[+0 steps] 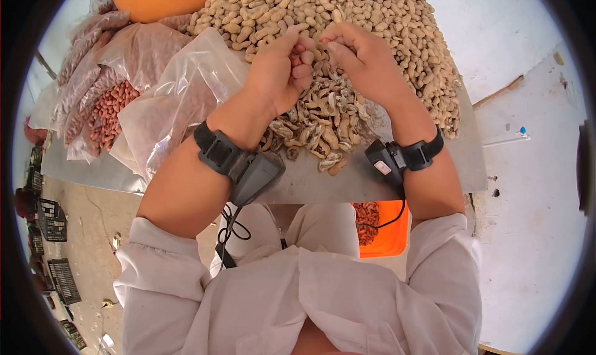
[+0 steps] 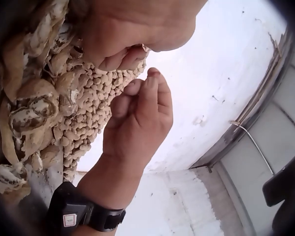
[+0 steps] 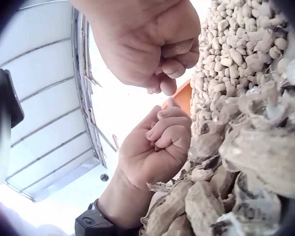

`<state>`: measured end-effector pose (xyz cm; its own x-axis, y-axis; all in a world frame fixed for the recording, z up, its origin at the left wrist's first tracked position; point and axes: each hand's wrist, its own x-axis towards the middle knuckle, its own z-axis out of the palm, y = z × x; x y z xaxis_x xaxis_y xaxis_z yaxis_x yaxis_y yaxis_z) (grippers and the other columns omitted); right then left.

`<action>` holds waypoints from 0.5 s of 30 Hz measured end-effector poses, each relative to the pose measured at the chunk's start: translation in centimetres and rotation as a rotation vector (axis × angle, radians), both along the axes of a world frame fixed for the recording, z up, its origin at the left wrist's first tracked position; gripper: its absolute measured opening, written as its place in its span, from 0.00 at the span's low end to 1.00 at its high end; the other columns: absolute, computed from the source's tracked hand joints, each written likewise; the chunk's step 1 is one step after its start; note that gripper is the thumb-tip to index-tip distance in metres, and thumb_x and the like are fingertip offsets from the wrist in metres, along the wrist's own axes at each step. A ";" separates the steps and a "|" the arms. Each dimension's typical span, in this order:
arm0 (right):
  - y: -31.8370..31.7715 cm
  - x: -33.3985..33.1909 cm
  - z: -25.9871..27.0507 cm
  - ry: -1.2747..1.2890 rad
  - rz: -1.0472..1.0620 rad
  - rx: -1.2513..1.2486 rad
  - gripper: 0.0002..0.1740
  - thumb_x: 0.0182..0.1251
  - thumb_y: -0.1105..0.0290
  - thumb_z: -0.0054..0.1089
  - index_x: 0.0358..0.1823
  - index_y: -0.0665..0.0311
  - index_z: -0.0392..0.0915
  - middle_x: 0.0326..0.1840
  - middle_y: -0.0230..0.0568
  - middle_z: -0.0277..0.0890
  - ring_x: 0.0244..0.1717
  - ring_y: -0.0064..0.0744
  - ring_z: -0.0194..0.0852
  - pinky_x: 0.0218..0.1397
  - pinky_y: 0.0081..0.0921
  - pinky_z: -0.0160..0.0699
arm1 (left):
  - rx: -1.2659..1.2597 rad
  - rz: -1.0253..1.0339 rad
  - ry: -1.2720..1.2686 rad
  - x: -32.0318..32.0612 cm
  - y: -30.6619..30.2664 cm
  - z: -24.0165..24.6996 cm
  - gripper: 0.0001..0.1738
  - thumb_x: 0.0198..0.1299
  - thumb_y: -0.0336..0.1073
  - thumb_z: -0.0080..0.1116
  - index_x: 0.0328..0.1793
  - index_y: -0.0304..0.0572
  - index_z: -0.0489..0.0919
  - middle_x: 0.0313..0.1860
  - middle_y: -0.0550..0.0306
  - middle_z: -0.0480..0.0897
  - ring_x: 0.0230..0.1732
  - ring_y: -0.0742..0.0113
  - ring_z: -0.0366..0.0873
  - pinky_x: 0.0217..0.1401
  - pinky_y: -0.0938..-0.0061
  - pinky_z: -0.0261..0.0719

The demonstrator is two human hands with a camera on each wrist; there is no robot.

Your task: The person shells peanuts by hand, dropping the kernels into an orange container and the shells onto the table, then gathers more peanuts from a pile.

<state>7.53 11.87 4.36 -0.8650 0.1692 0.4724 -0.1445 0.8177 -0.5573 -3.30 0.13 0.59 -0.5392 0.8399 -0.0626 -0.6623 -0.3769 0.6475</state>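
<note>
**Where curled fingers cover part of the red kernels [image 1: 296, 61], how many the left hand [image 1: 277, 72] holds cannot be told**

Seen from the head, the left hand is at top centre, its fingers curled round the kernels, with bits of red showing between them. Just to its right in the frame, the right hand [image 1: 367, 64] pinches a small red kernel [image 1: 326, 40] between thumb and finger, only its edge visible. The hands are apart but near each other.

In the left wrist view, the near hand fills the top edge and hides its own palm; the right hand's pinched fingertips show a blurred reddish spot. In the right wrist view, the left hand's folded fingers, lower centre, leave only a dark sliver of what they hold.

Split shells [image 1: 329, 116] lie in a heap below the hands at the centre of the head view, partly covered by the left wrist. Unshelled peanuts [image 1: 403, 38] spread across the top and upper right, partly behind the hands. At upper left, clear bags [image 1: 139, 51] overlap, and an orange basin [image 1: 158, 1] is cut off by the frame.
</note>
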 end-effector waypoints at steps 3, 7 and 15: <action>-0.4 -0.1 -0.1 0.102 0.036 0.060 0.09 0.63 0.68 0.50 0.41 0.63 0.75 0.27 0.42 0.76 0.27 0.37 0.75 0.34 0.30 0.73 | 0.018 -0.126 -0.069 0.5 0.0 0.0 0.19 0.68 0.48 0.44 0.33 0.40 0.72 0.22 0.62 0.70 0.16 0.78 0.58 0.16 0.85 0.56; -0.1 0.5 -0.1 0.009 0.004 -0.424 0.11 0.64 0.66 0.52 0.42 0.66 0.75 0.23 0.32 0.71 0.22 0.23 0.66 0.27 0.22 0.66 | 0.089 -0.252 -0.061 -0.2 0.2 -0.9 0.18 0.68 0.47 0.46 0.34 0.39 0.74 0.22 0.62 0.72 0.16 0.78 0.59 0.17 0.86 0.58; 2.8 1.0 -2.1 -0.021 0.441 -1.323 0.15 0.45 0.82 0.41 0.36 0.70 0.72 0.29 0.40 0.66 0.20 0.26 0.61 0.22 0.21 0.61 | 0.031 -0.090 0.241 1.0 0.2 -0.7 0.09 0.64 0.35 0.52 0.38 0.37 0.77 0.24 0.64 0.72 0.17 0.80 0.59 0.18 0.86 0.56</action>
<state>8.54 14.71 2.22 -0.9680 0.1895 0.1645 -0.2316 -0.4216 -0.8767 -2.34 0.38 -0.09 -0.4586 0.8846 0.0847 -0.5223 -0.3454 0.7797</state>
